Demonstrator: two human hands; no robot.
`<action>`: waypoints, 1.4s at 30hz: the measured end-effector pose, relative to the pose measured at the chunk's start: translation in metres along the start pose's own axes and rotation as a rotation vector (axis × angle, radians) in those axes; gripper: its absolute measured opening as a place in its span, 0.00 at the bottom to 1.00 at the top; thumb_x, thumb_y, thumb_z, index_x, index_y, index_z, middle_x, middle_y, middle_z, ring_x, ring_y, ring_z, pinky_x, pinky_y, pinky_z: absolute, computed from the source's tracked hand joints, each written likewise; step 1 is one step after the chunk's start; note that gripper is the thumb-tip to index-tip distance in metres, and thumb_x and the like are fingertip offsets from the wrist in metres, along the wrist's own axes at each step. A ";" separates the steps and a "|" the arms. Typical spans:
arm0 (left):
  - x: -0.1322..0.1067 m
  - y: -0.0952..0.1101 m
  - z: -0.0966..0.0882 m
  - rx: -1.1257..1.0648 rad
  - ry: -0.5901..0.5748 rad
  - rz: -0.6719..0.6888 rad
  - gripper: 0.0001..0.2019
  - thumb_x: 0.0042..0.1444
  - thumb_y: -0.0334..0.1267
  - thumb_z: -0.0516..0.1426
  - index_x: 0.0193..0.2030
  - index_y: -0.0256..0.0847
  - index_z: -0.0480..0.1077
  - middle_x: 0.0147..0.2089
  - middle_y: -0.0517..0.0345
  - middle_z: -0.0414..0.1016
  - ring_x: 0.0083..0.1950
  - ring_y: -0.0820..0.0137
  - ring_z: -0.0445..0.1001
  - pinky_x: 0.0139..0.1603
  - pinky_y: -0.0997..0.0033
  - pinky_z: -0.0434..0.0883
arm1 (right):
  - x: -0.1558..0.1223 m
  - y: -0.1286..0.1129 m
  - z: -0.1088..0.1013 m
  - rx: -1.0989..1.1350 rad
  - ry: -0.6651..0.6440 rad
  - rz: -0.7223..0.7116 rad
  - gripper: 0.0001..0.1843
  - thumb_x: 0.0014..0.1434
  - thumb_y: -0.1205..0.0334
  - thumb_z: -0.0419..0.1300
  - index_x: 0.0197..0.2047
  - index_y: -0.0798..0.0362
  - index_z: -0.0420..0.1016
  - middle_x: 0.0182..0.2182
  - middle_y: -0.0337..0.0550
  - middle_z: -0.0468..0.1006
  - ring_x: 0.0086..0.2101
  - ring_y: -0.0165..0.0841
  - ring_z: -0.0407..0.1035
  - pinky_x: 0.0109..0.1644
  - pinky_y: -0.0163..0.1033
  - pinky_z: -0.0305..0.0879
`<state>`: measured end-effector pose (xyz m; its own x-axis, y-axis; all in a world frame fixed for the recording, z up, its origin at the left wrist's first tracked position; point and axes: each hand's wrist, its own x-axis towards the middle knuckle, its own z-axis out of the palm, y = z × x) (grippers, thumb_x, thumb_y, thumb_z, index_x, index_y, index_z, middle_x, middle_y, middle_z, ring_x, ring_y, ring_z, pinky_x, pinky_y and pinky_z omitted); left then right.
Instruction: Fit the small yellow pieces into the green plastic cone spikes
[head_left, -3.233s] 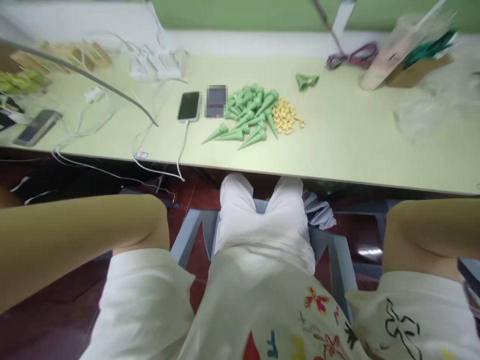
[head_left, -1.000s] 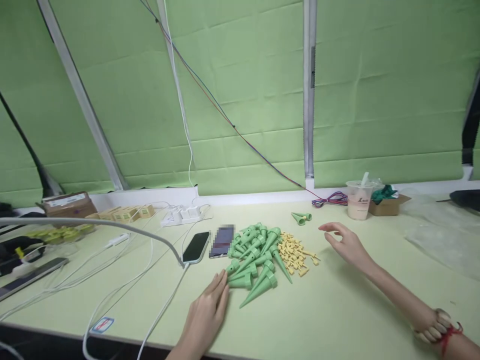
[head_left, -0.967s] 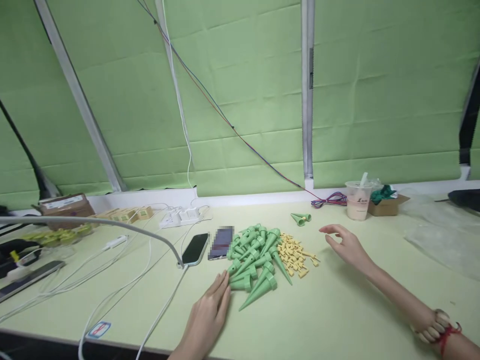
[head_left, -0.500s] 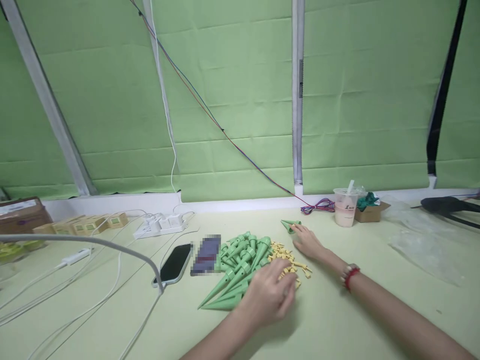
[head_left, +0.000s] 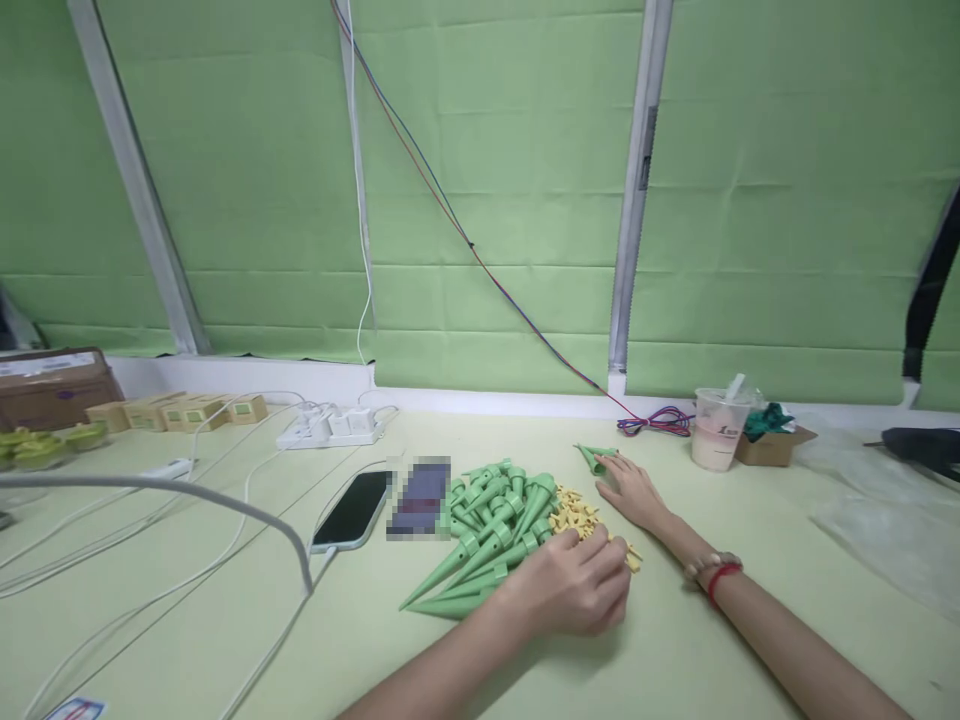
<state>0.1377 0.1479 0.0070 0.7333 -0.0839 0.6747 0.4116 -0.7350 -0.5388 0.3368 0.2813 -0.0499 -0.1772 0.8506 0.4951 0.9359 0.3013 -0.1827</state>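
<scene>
A heap of green plastic cones point(head_left: 495, 510) lies in the middle of the pale green table point(head_left: 675, 650). Small yellow pieces point(head_left: 571, 508) are piled at its right side. My left hand point(head_left: 576, 588) rests on the near edge of both piles, fingers curled down onto the yellow pieces; what they hold is hidden. My right hand point(head_left: 634, 490) lies flat farther back, fingers stretched out. Its fingertips touch two separate green cones point(head_left: 591, 456). A red cord and a bracelet circle my right wrist.
A charging phone point(head_left: 351, 510) and a blurred flat object point(head_left: 418, 497) lie left of the cones. Behind are a power strip point(head_left: 330, 432), a drink cup point(head_left: 712, 430) and a small cardboard box point(head_left: 772, 445). Cables and a grey hose point(head_left: 187, 490) cross the left; clear plastic bags point(head_left: 885, 500) lie right.
Both hands came up from my lap onto the table. The left moved from the cones' left side to the yellow pieces and curled. The right reached the two separate cones.
</scene>
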 end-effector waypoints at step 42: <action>0.002 0.005 -0.004 -1.374 0.093 -1.490 0.24 0.49 0.45 0.58 0.50 0.30 0.67 0.38 0.49 0.70 0.27 0.71 0.72 0.30 0.68 0.71 | -0.081 -0.092 -0.090 1.533 -0.249 0.564 0.36 0.37 0.43 0.67 0.42 0.64 0.71 0.36 0.49 0.71 0.34 0.25 0.67 0.37 0.25 0.64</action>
<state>0.1392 0.1416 0.0074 0.2368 0.9536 0.1858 -0.0856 -0.1700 0.9817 0.2930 0.1461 0.0036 -0.1236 0.9918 -0.0325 -0.2313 -0.0607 -0.9710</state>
